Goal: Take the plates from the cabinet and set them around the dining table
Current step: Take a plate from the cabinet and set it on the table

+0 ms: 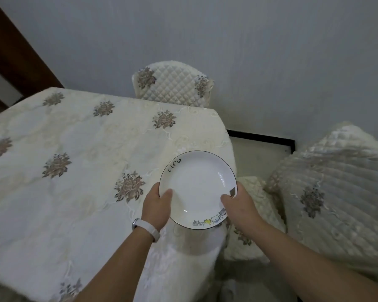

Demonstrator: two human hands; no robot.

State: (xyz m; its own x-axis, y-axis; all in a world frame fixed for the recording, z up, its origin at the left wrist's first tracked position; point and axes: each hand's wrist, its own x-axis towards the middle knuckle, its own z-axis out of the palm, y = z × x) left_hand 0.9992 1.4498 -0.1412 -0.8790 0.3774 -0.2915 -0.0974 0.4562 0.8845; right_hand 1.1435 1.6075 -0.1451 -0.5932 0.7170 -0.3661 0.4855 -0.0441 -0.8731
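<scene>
White plate (198,188) in left hand (156,205) and right hand (241,203), fingers (167,192) round its rim, over floral tablecloth (74,138), quilted chair (172,86) beyond.

Plate (198,186): white, thin black rim line; black handwritten "Life" at its 10 o'clock; row of cartoon cats, grey, white and one yellow, at its 5 o'clock.
Tablecloth (74,138): cream, tone-on-tone embroidered scrolls, scattered grey-brown flower clusters.
Far chair cover (172,88), 12 o'clock: cream, diamond quilting, same flower clusters at corners.
Near chair cover (336,171), 3 o'clock: cream, quilted, one dark grey flower cluster.
Wristband (147,228): white.
Wall (249,51): plain pale grey-blue.
Skirting (262,137): black.
Door frame (13,53), 10 o'clock: dark brown.
</scene>
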